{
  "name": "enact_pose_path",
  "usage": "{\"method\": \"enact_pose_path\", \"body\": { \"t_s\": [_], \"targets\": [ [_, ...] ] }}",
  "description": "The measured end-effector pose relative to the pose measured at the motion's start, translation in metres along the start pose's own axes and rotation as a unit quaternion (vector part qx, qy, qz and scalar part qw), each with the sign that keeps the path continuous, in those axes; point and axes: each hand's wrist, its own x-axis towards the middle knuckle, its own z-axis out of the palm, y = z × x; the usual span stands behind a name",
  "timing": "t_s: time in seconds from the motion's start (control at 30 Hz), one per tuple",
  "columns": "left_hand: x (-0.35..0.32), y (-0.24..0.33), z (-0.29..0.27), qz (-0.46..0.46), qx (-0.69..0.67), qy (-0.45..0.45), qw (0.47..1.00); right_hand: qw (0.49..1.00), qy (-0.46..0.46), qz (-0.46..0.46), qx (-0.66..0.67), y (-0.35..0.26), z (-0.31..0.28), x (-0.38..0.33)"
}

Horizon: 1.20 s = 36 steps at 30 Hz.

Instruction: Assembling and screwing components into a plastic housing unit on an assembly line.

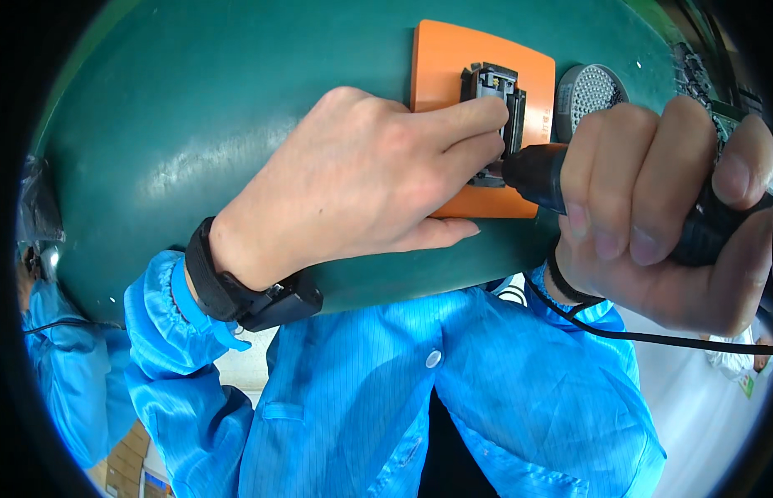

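An orange fixture block (453, 58) lies on the green table, and a small black-and-grey device part (496, 81) sits in its middle. My left hand (362, 178) reaches over from the left, its index and middle fingers held together and pressing on the part. The thumb is stretched out near the block's lower edge. On the right, my right hand (652, 191) is wrapped round a black electric screwdriver (536, 173). Its tip points left, at the part's lower end; my left fingers partly hide where it meets the part.
A round screw tray (596, 93) with a dimpled face stands right of the block. Small dark parts (694, 79) lie at the far right edge. A black cable (652, 336) runs off to the right. At the left are a dark plastic bag (39, 203) and a person's blue sleeve (71, 373).
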Motion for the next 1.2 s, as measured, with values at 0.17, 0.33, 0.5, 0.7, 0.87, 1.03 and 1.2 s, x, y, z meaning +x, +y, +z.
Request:
{"method": "enact_pose_path", "body": {
  "t_s": [0.17, 0.33, 0.5, 0.7, 0.87, 1.03, 1.2],
  "targets": [
    [0.0, 0.001, -0.002, -0.002, 0.002, -0.011, 1.0, 1.0, -0.013, 0.005, -0.004, 0.003, 0.003, 0.002],
    [0.0, 0.001, 0.002, 0.004, 0.0, 0.006, 1.0, 0.999, -0.039, 0.017, -0.025, 0.0, 0.004, 0.001],
    [-0.002, 0.001, 0.001, -0.006, -0.01, 0.016, 1.0, 0.995, -0.081, 0.036, -0.054, -0.003, 0.002, 0.0],
    [0.002, -0.002, 0.001, -0.001, -0.03, 0.026, 0.999, 0.985, -0.142, 0.067, -0.071, -0.007, -0.002, 0.003],
    [0.003, -0.002, -0.009, -0.004, 0.003, -0.018, 1.0, 0.996, -0.081, 0.031, -0.018, 0.002, -0.009, 0.0],
    [0.017, 0.0, -0.021, -0.005, 0.001, -0.092, 0.996, 0.99, 0.124, -0.063, 0.016, -0.073, -0.058, -0.022],
    [0.024, 0.005, -0.022, 0.1, 0.199, -0.089, 0.971, 0.744, 0.46, 0.23, -0.426, -0.07, -0.148, -0.074]
  ]
}}
